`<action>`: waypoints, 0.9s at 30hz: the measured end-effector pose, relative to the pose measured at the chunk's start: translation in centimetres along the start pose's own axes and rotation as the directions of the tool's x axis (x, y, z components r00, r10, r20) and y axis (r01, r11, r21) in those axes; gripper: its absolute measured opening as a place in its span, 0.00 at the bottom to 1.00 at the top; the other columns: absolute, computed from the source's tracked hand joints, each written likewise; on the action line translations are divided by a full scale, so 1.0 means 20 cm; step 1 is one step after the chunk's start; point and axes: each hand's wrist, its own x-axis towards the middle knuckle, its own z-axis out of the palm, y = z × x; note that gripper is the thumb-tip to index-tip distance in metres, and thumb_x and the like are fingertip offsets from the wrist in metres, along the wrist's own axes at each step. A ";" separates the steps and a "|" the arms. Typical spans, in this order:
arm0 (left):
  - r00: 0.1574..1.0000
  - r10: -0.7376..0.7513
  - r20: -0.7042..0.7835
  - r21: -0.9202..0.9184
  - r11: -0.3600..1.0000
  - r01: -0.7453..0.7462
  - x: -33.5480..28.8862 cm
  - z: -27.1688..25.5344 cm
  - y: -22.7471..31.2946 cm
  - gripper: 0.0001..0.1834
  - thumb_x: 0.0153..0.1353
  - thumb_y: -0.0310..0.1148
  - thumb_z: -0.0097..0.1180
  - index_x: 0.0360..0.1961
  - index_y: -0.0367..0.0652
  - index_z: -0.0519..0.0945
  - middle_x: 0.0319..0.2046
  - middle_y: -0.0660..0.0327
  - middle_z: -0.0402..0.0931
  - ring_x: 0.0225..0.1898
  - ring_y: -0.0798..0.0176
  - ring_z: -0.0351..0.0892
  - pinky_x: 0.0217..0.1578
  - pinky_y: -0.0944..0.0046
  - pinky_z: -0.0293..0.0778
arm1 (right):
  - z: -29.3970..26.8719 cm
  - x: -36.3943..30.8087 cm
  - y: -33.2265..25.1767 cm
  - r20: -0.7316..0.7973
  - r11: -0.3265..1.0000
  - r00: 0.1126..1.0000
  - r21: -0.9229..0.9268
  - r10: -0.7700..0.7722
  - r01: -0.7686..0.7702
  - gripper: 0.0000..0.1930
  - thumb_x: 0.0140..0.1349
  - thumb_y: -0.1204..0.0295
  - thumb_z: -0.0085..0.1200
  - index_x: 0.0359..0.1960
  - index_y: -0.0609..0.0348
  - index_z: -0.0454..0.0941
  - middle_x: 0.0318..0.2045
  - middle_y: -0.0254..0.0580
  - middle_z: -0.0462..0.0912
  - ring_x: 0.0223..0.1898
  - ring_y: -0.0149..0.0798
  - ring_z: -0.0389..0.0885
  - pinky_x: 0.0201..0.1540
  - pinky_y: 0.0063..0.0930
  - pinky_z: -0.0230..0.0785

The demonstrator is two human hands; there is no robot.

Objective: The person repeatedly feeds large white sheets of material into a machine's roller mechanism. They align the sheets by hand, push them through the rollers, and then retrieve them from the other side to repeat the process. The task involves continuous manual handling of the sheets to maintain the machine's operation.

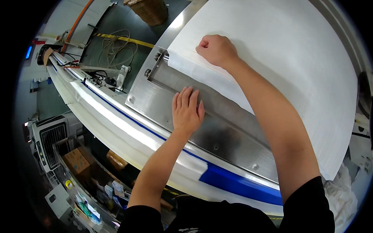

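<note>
My right hand (217, 49) is closed in a fist and rests on a large white sheet (295, 58), close to its left edge. Around the fist the sheet lies flat, and nothing sticks out of the fingers. Along that edge runs a fold line, with a strip of the sheet hanging over a long recess. My left hand (187, 112) lies open, palm down, its fingers slightly spread over the near rim of the recess in a shiny metal plate (217, 134). A metal roller end (166, 58) shows at the far left end of the recess.
A white rail with a blue stripe (124, 115) runs along the plate, with blue film (237, 182) toward my body. Beyond lie coiled hose (116, 48) on the floor and a brown carton (149, 11). Lower left stands a cart holding cardboard boxes (75, 160). Crumpled clear plastic (342, 194) hangs at right.
</note>
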 end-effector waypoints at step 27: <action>0.825 0.236 0.513 0.316 0.842 -0.437 0.64 -0.33 -0.29 0.27 0.47 0.27 0.59 0.52 0.46 0.70 0.52 0.57 0.72 0.57 0.55 0.70 0.60 0.49 0.60 | -0.38 -1.30 0.56 -0.382 0.911 0.921 -0.347 0.079 -0.222 0.13 0.63 0.60 0.49 0.32 0.54 0.81 0.27 0.44 0.80 0.29 0.49 0.79 0.40 0.45 0.70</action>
